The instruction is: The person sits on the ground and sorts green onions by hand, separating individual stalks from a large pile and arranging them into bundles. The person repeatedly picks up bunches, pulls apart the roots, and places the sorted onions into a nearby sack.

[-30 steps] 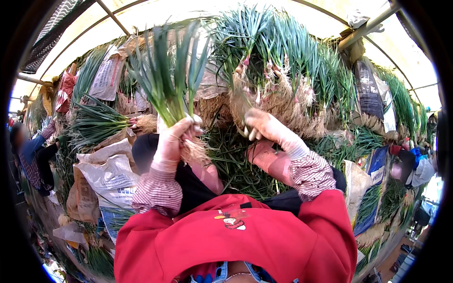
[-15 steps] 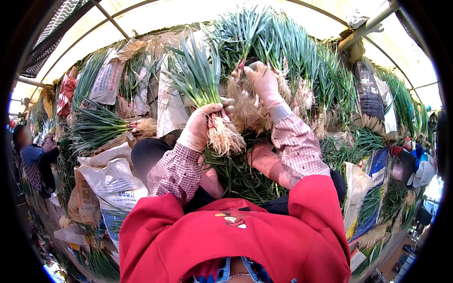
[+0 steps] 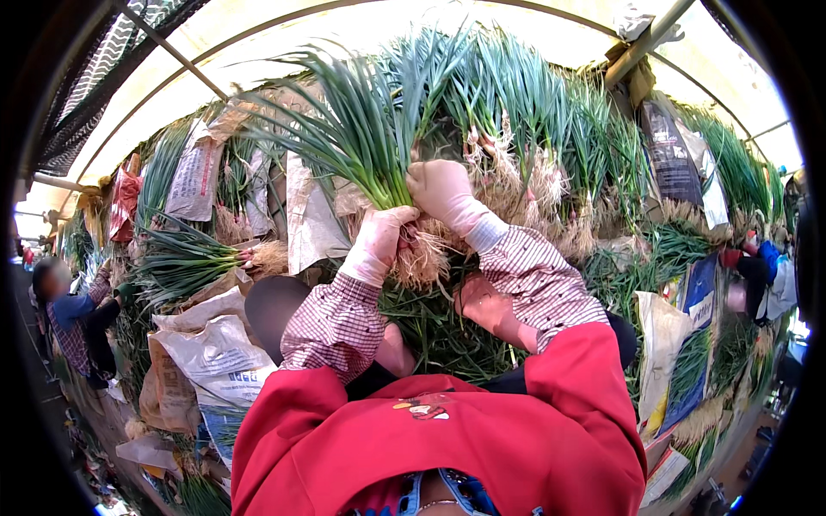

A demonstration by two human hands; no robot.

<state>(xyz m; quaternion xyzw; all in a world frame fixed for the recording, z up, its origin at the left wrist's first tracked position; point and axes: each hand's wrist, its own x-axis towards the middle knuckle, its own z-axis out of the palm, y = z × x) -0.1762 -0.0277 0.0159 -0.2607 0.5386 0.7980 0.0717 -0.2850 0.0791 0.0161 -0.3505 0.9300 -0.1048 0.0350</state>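
My left hand, in a pale glove, is closed round the lower stems of a bunch of green onions. Their long leaves fan up and to the left, while tangled pale roots hang below the fist. Pressed against the same stems from the right is my gloved right hand, fingers curled in and partly hidden behind the stalks. Just beyond, a thick row of green onions lies with leaves pointing away and roots toward me.
Loose green leaves cover the ground between my legs. At left lie another small onion bunch and white sacks. Blue-and-white sacks lie at right. A person works at the far left. A pole slants at upper right.
My right hand has moved down and left from the row to the held bunch, bringing onion stalks against it. The bunch looks fuller and its leaves lean further left.
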